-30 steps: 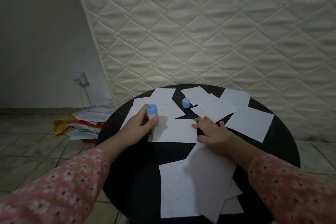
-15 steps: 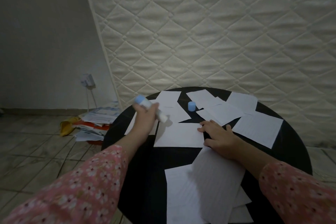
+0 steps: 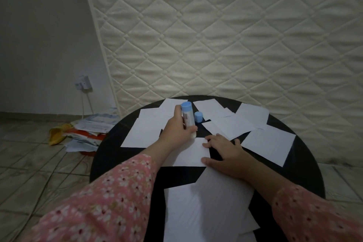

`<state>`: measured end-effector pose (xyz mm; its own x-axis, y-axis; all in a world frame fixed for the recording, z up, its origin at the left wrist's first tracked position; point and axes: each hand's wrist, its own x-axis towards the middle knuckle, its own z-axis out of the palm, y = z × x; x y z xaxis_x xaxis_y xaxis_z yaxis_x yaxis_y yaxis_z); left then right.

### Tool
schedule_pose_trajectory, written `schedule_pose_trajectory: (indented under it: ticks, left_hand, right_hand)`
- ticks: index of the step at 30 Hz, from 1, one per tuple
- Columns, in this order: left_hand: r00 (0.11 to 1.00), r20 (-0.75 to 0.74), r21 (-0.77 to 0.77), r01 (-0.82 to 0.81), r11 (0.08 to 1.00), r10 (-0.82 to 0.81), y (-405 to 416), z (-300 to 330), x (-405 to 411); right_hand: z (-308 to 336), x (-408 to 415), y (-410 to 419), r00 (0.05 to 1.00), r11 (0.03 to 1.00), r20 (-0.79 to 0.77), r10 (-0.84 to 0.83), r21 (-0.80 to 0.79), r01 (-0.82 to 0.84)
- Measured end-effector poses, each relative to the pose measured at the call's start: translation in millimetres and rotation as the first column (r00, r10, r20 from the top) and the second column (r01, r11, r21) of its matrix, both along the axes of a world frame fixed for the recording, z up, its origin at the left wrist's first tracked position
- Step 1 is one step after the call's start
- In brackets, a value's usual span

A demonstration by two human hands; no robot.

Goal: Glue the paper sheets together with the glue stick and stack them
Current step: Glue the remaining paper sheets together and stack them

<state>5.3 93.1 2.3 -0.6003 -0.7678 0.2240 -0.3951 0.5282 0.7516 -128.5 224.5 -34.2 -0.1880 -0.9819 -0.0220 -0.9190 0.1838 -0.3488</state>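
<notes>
The left hand (image 3: 177, 127) grasps the white glue stick with a blue base (image 3: 188, 119), tip down at the far edge of the small white paper sheet (image 3: 191, 152) on the round black desk (image 3: 306, 165). The right hand (image 3: 225, 156) lies released and flat on the sheet's right edge. If this hand lifts, I think the sticky tip can drag or wrinkle the thin sheet.

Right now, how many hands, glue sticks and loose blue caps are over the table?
Hands: 2 (left hand, right hand)
Glue stick: 1
Cap: 1
Total: 4

Dim and soft throughout, brightest on the quilted mattress (image 3: 225, 45), with wide-angle bending at the edges.
</notes>
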Motion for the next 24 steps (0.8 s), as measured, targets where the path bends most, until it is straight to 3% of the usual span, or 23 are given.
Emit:
schedule_pose_trajectory:
  ticks: [8,16,24]
  left_hand:
    - [0.994,-0.041,-0.009,0.099,0.995,-0.099,8,-5,-12]
    - [0.98,0.072,0.033,0.182,0.983,-0.184,1,-1,-6]
    - [0.977,0.132,0.042,0.165,0.985,-0.169,-8,0,7]
  right_hand:
    - [1,0,3,1.0,1.0,0.006,0.014,-0.026,-0.014]
    - [1,2,3,0.999,0.999,-0.023,0.022,-0.041,-0.023]
    - [3,1,1,0.999,0.999,-0.031,0.03,-0.03,-0.031]
